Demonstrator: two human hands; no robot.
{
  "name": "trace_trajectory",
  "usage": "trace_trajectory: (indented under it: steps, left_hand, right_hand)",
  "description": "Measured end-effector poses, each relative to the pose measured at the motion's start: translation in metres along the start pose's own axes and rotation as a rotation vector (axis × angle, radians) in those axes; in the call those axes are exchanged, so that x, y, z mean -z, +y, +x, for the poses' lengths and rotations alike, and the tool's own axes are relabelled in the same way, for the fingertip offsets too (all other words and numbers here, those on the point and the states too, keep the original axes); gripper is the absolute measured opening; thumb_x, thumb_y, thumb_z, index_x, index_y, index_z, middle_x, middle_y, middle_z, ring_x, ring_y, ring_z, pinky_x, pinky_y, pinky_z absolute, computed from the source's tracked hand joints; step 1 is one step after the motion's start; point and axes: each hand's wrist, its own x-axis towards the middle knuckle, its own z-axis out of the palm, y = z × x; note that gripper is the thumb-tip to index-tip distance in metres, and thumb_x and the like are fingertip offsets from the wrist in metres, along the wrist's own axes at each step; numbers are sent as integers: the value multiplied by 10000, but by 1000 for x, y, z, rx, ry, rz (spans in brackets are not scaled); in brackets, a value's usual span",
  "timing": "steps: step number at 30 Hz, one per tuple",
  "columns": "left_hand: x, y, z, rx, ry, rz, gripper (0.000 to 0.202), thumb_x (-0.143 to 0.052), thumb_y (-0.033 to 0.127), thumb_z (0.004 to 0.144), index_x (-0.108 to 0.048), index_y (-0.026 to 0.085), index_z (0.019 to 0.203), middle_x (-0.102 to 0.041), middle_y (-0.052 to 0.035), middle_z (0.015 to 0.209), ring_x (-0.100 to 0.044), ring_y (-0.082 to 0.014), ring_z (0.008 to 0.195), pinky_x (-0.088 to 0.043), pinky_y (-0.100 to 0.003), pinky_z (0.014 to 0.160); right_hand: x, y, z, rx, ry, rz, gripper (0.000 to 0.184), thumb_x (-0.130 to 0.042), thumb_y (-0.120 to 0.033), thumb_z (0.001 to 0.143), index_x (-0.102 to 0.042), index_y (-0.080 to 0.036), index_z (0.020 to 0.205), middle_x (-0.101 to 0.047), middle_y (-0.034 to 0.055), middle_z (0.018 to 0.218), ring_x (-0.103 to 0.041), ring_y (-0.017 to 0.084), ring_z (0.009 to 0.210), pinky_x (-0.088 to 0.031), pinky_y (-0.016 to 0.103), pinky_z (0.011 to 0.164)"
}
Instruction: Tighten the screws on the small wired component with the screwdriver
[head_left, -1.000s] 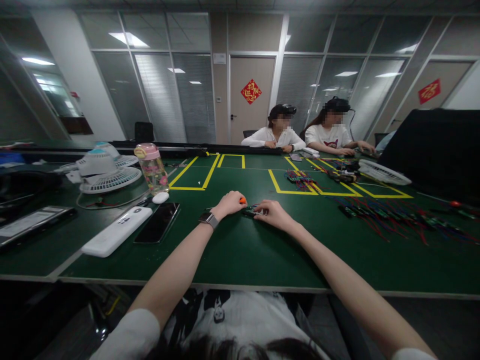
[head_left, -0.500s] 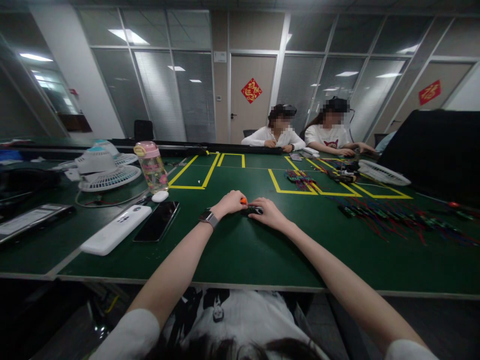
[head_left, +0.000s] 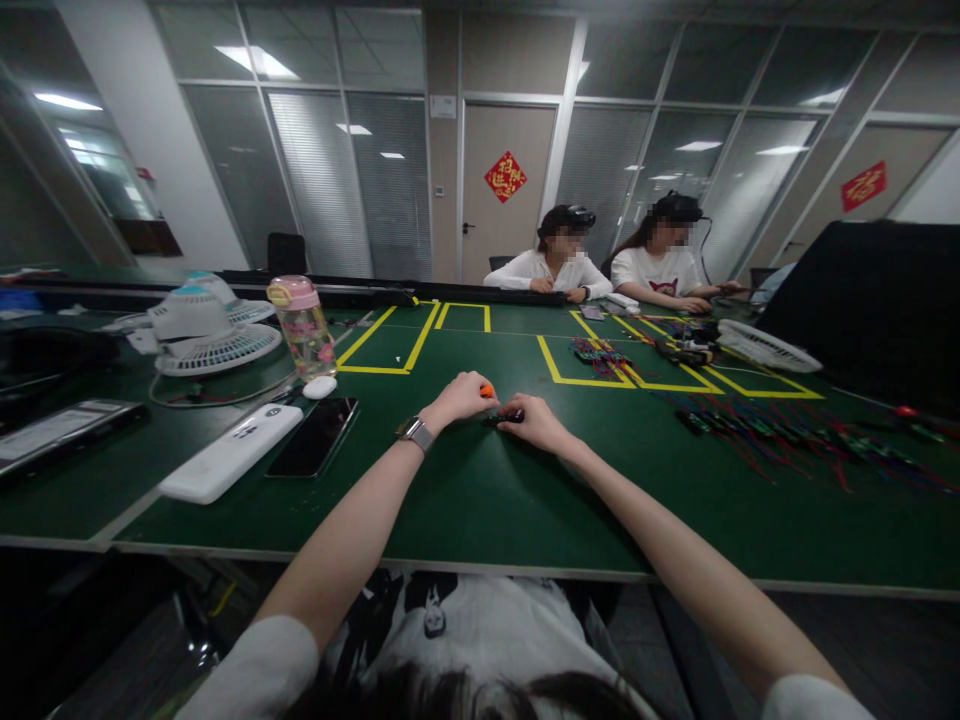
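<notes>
My left hand (head_left: 463,397), with a watch (head_left: 414,432) on its wrist, is closed around a small orange object (head_left: 487,391). Only its rounded orange end shows, so its kind is unclear. Close beside it on the right, my right hand (head_left: 538,424) pinches a small dark piece (head_left: 513,416) low over the green tabletop (head_left: 525,520). That piece looks like a little circuit board, but the fingers cover part of it. The fingertips of both hands nearly meet above the table.
Left of my arms lie a black phone (head_left: 313,438), a white power-bank-like block (head_left: 232,455) and a pink-lidded bottle (head_left: 304,325). Wired circuit boards (head_left: 795,435) spread at right. Yellow tape (head_left: 592,380) marks the table. Two people (head_left: 562,265) sit across it.
The right hand's fingers have drawn into a tighter pinch on the dark piece. A small gap shows between the hands, and the left hand has shifted slightly left.
</notes>
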Motion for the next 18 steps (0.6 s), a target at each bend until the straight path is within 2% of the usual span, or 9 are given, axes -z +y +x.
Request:
trace_trajectory:
  steps: [6,10,13,18]
  left_hand:
    - [1,1,-1,-14,67,26,235,-594,316,761,-738,145,835,-707,-52,856,-596,-152,757,-454,-247,743]
    - [0,0,-2,-27,75,56,222,-590,313,778,-737,162,847,-705,-58,899,-605,-165,793,-456,-262,769]
    - [0,0,-2,-15,63,66,229,-586,316,786,-736,163,867,-703,-60,908,-610,-165,807,-457,-264,791]
    - [-2,-3,-1,-23,45,51,250,-583,332,797,-731,156,896,-698,-69,913,-616,-167,814,-464,-267,803]
  right_hand:
    - [4,0,-1,-30,4,-6,160,-710,-231,708,-743,-158,847,-679,48,804,-602,150,695,-457,238,630]
    - [16,8,-10,-136,23,-75,192,-680,-267,730,-752,-135,849,-704,84,783,-621,179,695,-438,244,595]
    - [33,28,-22,-319,62,-132,181,-645,-261,756,-757,-127,806,-711,99,716,-645,195,679,-435,248,590]
    - [66,77,-51,-580,216,-255,218,-632,-285,761,-754,-125,844,-729,134,790,-682,235,804,-454,246,623]
